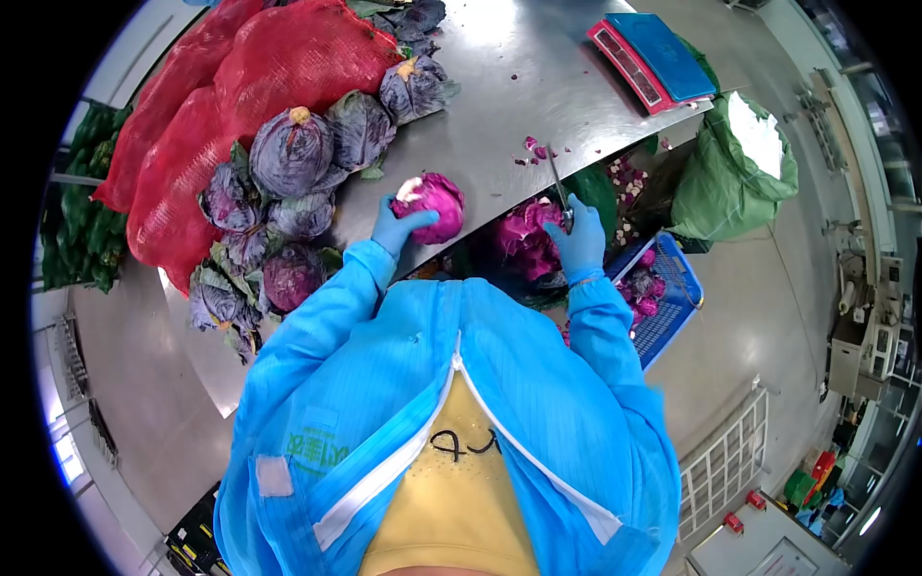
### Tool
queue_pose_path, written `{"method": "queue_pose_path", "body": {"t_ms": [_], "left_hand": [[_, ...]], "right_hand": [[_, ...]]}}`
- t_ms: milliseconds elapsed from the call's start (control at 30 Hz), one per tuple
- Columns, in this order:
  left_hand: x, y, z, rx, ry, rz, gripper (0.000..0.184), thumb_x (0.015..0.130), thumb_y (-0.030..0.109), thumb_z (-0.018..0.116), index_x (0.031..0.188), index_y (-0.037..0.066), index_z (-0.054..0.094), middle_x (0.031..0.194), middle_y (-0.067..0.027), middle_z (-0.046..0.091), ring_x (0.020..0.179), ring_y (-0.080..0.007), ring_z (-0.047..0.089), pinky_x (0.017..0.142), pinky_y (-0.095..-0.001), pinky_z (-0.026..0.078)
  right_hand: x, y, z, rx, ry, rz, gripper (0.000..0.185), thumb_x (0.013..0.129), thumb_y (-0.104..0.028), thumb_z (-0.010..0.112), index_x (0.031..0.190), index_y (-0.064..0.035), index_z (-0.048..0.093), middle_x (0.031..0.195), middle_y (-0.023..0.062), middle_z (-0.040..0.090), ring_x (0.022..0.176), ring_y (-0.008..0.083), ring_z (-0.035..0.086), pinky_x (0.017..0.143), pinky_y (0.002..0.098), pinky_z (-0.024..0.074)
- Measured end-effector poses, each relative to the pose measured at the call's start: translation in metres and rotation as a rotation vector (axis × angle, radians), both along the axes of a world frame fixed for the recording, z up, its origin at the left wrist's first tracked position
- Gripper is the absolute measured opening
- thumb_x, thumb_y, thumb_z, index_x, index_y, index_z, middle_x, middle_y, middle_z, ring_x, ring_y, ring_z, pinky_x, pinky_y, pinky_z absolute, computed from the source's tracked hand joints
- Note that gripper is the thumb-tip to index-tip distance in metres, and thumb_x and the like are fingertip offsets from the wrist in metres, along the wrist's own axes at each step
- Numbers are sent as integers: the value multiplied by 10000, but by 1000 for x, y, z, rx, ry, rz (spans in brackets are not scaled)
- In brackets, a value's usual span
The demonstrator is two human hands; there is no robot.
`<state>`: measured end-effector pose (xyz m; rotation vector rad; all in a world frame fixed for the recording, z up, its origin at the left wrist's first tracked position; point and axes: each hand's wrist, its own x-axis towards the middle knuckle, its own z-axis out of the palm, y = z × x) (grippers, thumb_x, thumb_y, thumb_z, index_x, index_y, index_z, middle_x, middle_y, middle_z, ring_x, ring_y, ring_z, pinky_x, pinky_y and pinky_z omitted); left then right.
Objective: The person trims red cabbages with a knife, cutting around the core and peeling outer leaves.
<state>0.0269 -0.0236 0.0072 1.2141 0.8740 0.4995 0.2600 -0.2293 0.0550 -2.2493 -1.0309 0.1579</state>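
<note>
My left hand (392,230), in a blue glove, is wrapped around a peeled red cabbage (440,204) near the table's front edge. The cabbage is bright purple, with a pale cut patch on its upper left. My gloved right hand (582,240) grips a knife (557,175) by its dark handle, blade pointing up and away from me, apart from the cabbage. Below the knife, past the table edge, lie purple cabbage leaves (526,235). Unpeeled red cabbages (292,152) with dull outer leaves are piled to the left of my left hand.
Red mesh sacks (288,58) lie behind the pile on the metal table (499,106). A blue-and-red scale (653,62) sits at the far right corner. Beyond the edge stand a green sack (735,182) and a blue crate (677,307) holding purple cabbages. Leaf scraps (535,148) dot the tabletop.
</note>
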Motion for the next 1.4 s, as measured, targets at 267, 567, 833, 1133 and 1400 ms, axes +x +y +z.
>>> {"method": "queue_pose_path", "body": {"t_ms": [267,567,833,1133,1400], "left_hand": [[-1,-10,48,-1117,-455,-72,703,765,438,619,1353,164,348,1371,-153,381,1232,-386,404,944,-617,378],[11,-23,64,-1097,-493,-196,746,793,548,550,1384,168,299,1373,-156,380,1205,-424,419,906,-610,412],[5,-24,97,-637,-254,-233,695,862,589,440,1353,112,322,1307,-151,449,1170,-304,489,914,-508,443],[-8,-3,91,-40,75,-310,700,824,559,539,1298,67,387,1215,-122,520,1081,-250,548,952,-399,410],[10,-35,83,-819,-491,-105,704,782,371,679,1334,74,359,1284,-145,490,1149,-286,516,990,-453,410]], "right_hand": [[-42,11,-26,388,381,68,366,837,-130,636,1182,-47,549,956,91,617,783,170,611,691,285,485],[-61,44,43,482,1092,176,559,808,-195,684,1296,-37,459,1214,65,535,828,78,540,714,230,467],[-64,49,10,564,1201,305,768,751,-239,723,1381,-62,322,1246,42,492,1047,164,523,898,288,434],[-79,44,6,743,2108,218,382,852,-491,561,1061,-172,537,722,-13,533,550,86,466,456,201,386],[-80,42,18,300,2049,132,500,800,-551,594,1100,-155,538,740,-6,569,552,98,515,462,229,430]]}}
